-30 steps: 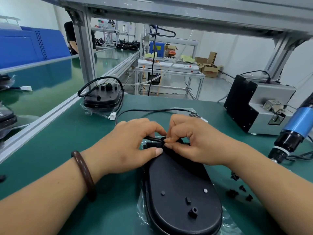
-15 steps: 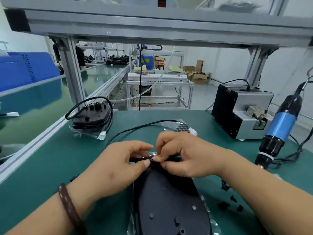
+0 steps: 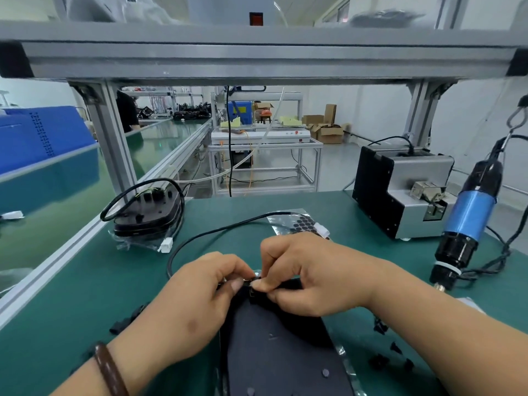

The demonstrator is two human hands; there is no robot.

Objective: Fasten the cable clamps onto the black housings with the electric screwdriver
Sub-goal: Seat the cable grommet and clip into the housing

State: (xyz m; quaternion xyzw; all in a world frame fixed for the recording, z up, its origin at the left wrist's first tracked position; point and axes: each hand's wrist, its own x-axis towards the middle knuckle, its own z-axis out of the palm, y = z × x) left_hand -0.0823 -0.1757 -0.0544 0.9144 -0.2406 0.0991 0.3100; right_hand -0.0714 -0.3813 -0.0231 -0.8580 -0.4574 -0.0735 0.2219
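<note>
- Cable clamp point(image 3: 252, 284): small black part, pinched between the fingertips of both hands at the far end of the black housing point(image 3: 274, 350). Mostly hidden by fingers, so seating cannot be confirmed.
- Black housing lies flat on the green desk point(image 3: 71, 295), directly in front of the person. Its long axis runs from the near edge away toward the hands.
- Left hand point(image 3: 194, 304): fingers curled, thumb and forefinger pinching at the clamp, apparently where the cable point(image 3: 205, 234) meets the housing end.
- Right hand point(image 3: 314, 277): curled likewise, fingertips pinching the clamp from the right side, knuckles up, wrist low over the housing.
- Electric screwdriver point(image 3: 468, 221) hangs to the right, bit end down, well apart from the clamp and untouched. Right hand is the nearer one to it.
- Judgement: the step in hand is positioning the clamp over the cable. Driving comes next, so the right hand would need to let go and reach right while the left holds the clamp in place.
- Risk: clamp may shift off its screw hole on release.
</note>
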